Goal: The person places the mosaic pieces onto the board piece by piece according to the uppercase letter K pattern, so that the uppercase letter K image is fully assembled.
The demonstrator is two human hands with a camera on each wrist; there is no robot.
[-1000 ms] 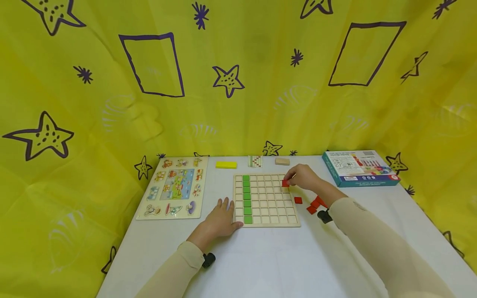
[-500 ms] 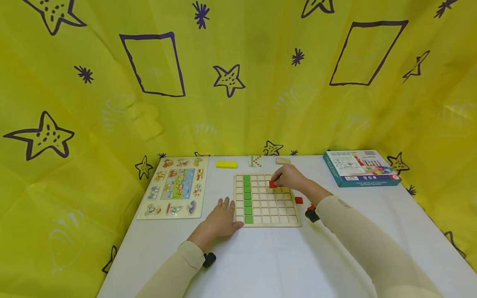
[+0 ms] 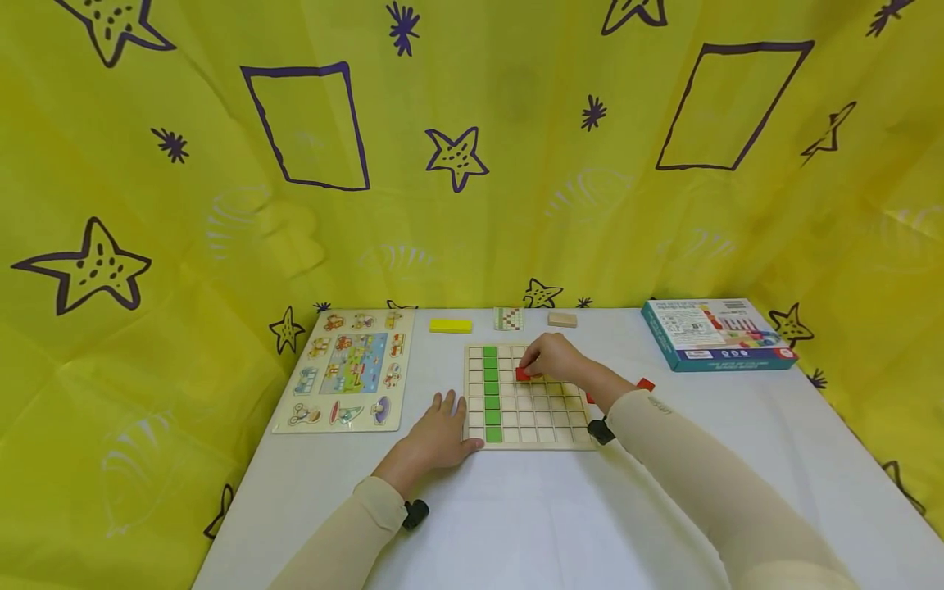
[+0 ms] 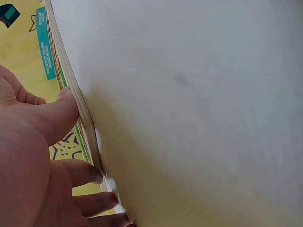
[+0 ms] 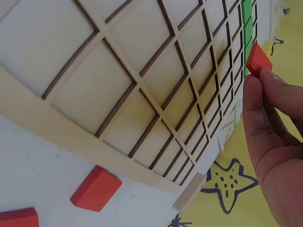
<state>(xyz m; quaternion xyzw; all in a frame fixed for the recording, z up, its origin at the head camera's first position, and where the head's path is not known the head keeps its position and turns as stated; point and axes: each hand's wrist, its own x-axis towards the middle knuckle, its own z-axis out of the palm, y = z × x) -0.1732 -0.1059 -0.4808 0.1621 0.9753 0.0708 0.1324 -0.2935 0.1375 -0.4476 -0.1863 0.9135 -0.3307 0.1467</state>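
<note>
A wooden grid board (image 3: 527, 414) lies on the white table, with one column of green square tiles (image 3: 492, 389) set near its left side. Over the board's upper middle, my right hand (image 3: 556, 359) pinches a red square tile (image 5: 258, 60) between thumb and fingertips; the tile is tilted above the cells in the right wrist view. My left hand (image 3: 437, 433) rests at the board's lower left corner, fingers spread, its thumb (image 4: 66, 106) touching the edge. Loose red tiles (image 5: 97, 188) lie right of the board, partly hidden by the right arm in the head view.
Left of the board lies a picture puzzle (image 3: 350, 369). Behind it are a yellow block (image 3: 451, 326), a small pattern card (image 3: 508, 319) and a plain wooden block (image 3: 562, 319). A teal-edged box (image 3: 715, 334) sits at the back right, before a yellow curtain (image 3: 398, 229).
My right hand has carried the red tile leftward across the board, from its upper right edge to its upper middle. The left hand stays at the corner.
</note>
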